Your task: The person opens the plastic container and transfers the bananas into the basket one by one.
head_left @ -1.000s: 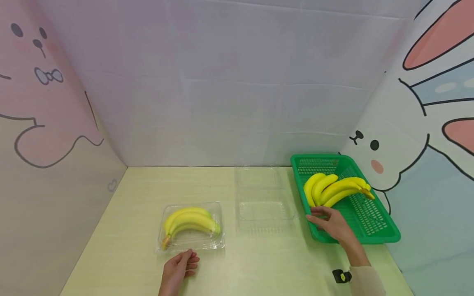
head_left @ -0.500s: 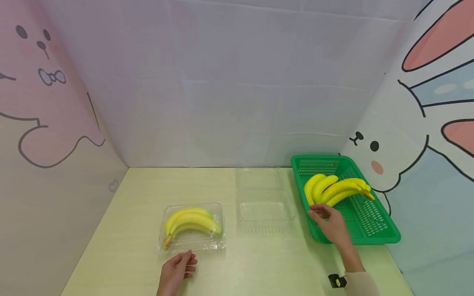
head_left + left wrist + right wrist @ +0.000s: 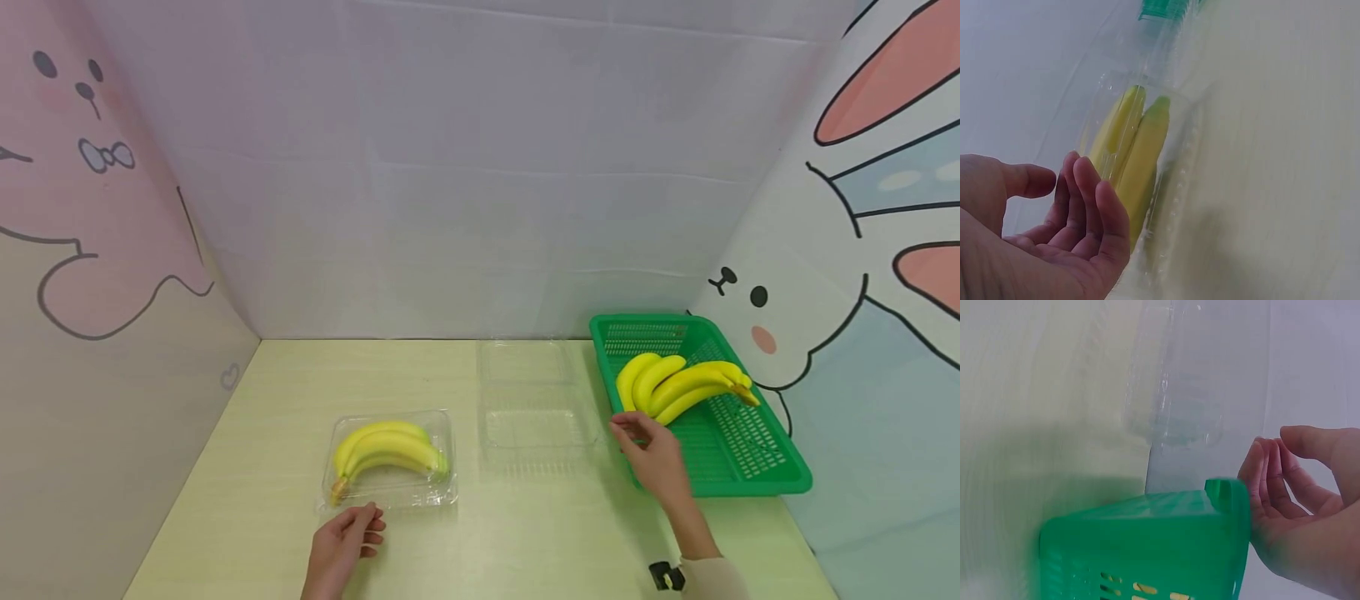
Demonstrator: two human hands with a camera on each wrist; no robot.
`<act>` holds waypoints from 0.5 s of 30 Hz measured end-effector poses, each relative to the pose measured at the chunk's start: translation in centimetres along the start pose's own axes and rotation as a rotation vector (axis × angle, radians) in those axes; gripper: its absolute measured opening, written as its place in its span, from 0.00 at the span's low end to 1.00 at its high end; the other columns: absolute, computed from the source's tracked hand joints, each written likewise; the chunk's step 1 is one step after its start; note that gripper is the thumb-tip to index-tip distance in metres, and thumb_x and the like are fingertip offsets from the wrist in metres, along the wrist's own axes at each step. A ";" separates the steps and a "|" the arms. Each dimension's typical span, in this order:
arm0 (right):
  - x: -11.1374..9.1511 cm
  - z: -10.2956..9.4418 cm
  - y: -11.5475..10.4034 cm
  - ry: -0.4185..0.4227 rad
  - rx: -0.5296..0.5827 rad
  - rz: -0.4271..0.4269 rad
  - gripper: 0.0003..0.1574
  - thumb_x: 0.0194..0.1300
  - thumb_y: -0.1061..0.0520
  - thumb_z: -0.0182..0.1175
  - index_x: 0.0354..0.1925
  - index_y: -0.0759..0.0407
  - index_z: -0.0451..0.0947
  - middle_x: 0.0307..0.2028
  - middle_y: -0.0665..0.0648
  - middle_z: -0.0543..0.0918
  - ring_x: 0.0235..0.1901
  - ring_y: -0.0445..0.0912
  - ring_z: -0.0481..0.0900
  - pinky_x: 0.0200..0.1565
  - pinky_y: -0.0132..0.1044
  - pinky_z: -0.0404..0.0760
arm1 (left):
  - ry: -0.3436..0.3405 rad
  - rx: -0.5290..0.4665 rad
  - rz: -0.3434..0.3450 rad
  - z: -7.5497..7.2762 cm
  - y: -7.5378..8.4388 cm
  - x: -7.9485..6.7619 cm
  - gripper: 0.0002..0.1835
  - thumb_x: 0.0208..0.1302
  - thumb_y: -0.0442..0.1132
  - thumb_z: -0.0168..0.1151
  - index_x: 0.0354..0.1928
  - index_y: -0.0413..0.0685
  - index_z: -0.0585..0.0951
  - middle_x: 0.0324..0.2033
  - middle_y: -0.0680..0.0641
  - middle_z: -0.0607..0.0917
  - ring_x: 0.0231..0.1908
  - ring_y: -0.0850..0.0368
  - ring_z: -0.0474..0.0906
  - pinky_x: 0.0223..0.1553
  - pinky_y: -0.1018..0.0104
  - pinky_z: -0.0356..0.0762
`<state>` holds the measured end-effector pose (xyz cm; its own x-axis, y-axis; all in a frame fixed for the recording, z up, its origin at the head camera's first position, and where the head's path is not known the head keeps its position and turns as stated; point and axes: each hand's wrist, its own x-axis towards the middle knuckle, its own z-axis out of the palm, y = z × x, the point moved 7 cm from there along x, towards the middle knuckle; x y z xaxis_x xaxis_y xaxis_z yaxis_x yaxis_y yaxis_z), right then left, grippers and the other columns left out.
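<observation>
Loosely bent, my left hand (image 3: pixel 347 537) hovers at the near edge of a clear plastic clamshell box (image 3: pixel 442 500) on the left. That box holds a bunch of bananas (image 3: pixel 390 450). In the left wrist view, the thumb stands apart from the fingers (image 3: pixel 1110 212) with nothing between them. Over the left rim of a green basket (image 3: pixel 750 483), my right hand (image 3: pixel 654 458) holds nothing, its fingers slightly curled. More bananas (image 3: pixel 693 387) lie inside the basket, towards its back left. The right wrist view shows my fingers (image 3: pixel 1272 481) beside the basket's rim.
Between the banana box and the basket, a second clear clamshell box (image 3: pixel 536 425) lies with its lid laid back. A white cloth backdrop (image 3: pixel 465 208) rises behind the pale table (image 3: pixel 510 533). Printed side walls flank it. A small black object (image 3: pixel 666 575) shows beside the right sleeve.
My right hand has drawn left, from over the basket's bananas to the basket's left rim. The left hand has shifted slightly left. The boxes and basket keep their places.
</observation>
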<state>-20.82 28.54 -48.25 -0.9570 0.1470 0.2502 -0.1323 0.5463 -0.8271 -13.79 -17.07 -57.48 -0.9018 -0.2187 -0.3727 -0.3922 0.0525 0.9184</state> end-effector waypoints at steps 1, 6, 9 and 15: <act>-0.1 0.2 -0.1 0.000 0.011 -0.005 0.07 0.71 0.64 0.65 0.45 0.67 0.84 0.38 0.62 0.88 0.34 0.39 0.83 0.32 0.27 0.83 | 0.000 0.002 0.001 -0.1 0.0 0.0 0.18 0.78 0.41 0.56 0.42 0.28 0.84 0.28 0.49 0.86 0.27 0.58 0.82 0.29 0.66 0.84; -0.4 1.3 -0.6 -0.002 0.070 -0.027 0.09 0.71 0.61 0.66 0.45 0.66 0.84 0.37 0.61 0.87 0.34 0.38 0.83 0.33 0.27 0.83 | -0.002 -0.003 0.009 -0.7 0.1 0.0 0.17 0.78 0.40 0.57 0.42 0.28 0.84 0.28 0.49 0.86 0.27 0.58 0.82 0.30 0.66 0.85; -0.6 2.1 -1.0 -0.010 0.105 -0.034 0.08 0.72 0.60 0.65 0.45 0.64 0.84 0.38 0.62 0.87 0.34 0.40 0.83 0.34 0.28 0.84 | 0.002 -0.005 0.012 -1.1 0.2 0.0 0.17 0.78 0.39 0.56 0.42 0.28 0.84 0.29 0.49 0.86 0.28 0.58 0.82 0.30 0.66 0.85; -1.1 4.0 -1.4 -0.016 0.141 -0.046 0.07 0.71 0.60 0.66 0.43 0.64 0.84 0.36 0.61 0.87 0.33 0.43 0.84 0.35 0.29 0.85 | 0.009 0.004 0.007 -1.8 0.2 0.1 0.17 0.78 0.40 0.56 0.44 0.28 0.84 0.30 0.49 0.87 0.28 0.57 0.83 0.31 0.65 0.85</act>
<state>-20.63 24.29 -49.40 -0.9529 0.1113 0.2822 -0.2097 0.4306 -0.8779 -13.69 -18.86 -57.07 -0.9029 -0.2273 -0.3649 -0.3865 0.0575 0.9205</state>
